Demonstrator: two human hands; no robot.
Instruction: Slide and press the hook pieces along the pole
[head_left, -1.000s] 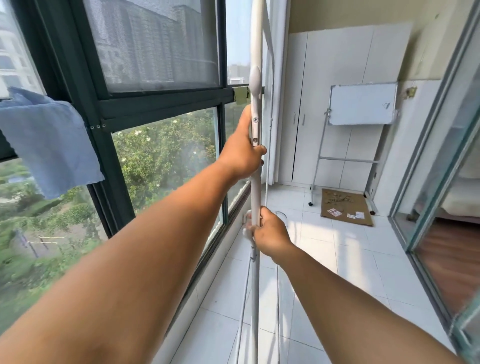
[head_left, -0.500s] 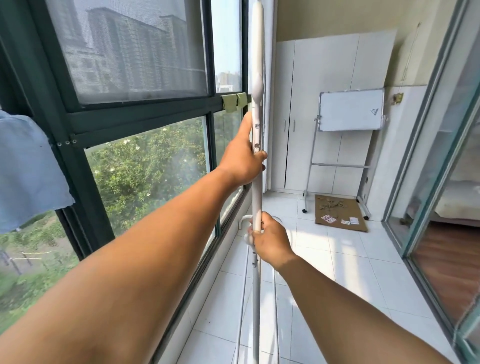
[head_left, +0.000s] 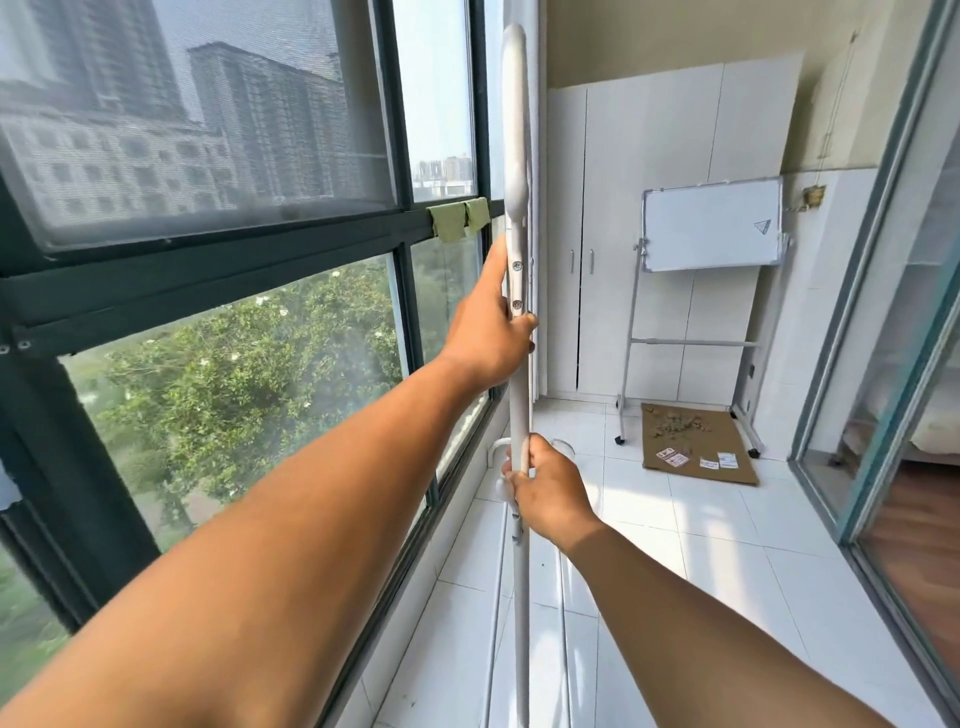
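White pole (head_left: 518, 156) stands upright beside the window frame (head_left: 208, 270), as a second ago, though the view has swung right; left hand (head_left: 485, 332) grips it near two screws; right hand (head_left: 550, 493) grips lower, so the hold looks unchanged.

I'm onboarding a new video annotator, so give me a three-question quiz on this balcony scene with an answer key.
1. True or false: both hands grip the white pole.
2. Which hand is higher on the pole? A) left hand B) right hand C) both level
3. Fill in: the whiteboard stands in front of the white ____.

Key
1. True: fingers of each hand curl round the pole.
2. A: the left hand grips just below the two screws, and the right hand holds lower down.
3. Cabinet, at the far end, with a cardboard sheet on the floor beneath the board.
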